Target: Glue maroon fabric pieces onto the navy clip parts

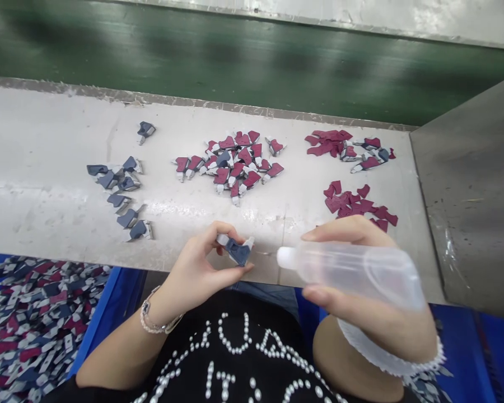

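Observation:
My left hand (210,257) pinches a blue-and-white plastic part (237,251) between thumb and fingers over the table's near edge. Wrapped round a translucent squeeze bottle (357,271) is my right hand (361,280); the bottle lies sideways, its white cap and thin nozzle pointing left at the part, with a small gap that is hard to judge. Beyond my hands, a pile of parts with maroon tops (239,162) sits mid-table. Loose maroon pieces (353,204) lie at the right.
Blue-topped parts (120,182) are scattered on the left of the white table (46,168). A blue bin (105,313) full of parts stands lower left. A metal panel (474,190) bounds the right; a green wall (235,67) runs along the back.

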Demonstrator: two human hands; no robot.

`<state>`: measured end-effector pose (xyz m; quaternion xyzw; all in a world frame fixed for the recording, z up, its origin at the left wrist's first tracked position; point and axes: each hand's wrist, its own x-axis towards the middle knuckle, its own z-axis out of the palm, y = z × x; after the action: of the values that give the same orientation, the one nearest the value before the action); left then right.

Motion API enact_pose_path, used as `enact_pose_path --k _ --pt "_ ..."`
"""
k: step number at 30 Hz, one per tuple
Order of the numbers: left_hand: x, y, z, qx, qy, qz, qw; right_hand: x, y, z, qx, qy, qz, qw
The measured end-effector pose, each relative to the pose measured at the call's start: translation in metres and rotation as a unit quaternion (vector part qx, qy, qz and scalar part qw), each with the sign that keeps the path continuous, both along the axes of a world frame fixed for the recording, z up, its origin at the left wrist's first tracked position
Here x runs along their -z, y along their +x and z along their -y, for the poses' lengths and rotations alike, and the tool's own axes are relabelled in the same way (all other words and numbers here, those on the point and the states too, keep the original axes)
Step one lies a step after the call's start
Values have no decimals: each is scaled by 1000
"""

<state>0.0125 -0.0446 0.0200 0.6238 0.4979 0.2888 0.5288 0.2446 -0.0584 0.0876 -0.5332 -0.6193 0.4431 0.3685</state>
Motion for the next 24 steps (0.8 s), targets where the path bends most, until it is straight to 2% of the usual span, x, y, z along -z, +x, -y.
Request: enact_pose_path --k 3,6,8,13,19,22,24 --pt "2 -7 -3 -28 -56 8 998 12 12 -7 20 -3 0 1000" --pt "7 -13 -5 -57 -108 -1 993 33 12 -21 -52 -44 -72 995" --pt "12 -16 -5 -80 -129 1 988 45 5 -31 -91 -16 -87 992" --pt "25 -23 -3 -121 -116 7 986 59 -22 -53 -85 37 -7 996" --pt "28 -27 -2 -139 -114 3 984 71 -45 -65 -64 53 92 992" --pt "28 -25 1 -134 -118 -2 984 72 -34 -60 -69 57 120 989" --pt "28 -24 3 -125 -119 -1 985 72 -11 -54 -36 47 155 986"
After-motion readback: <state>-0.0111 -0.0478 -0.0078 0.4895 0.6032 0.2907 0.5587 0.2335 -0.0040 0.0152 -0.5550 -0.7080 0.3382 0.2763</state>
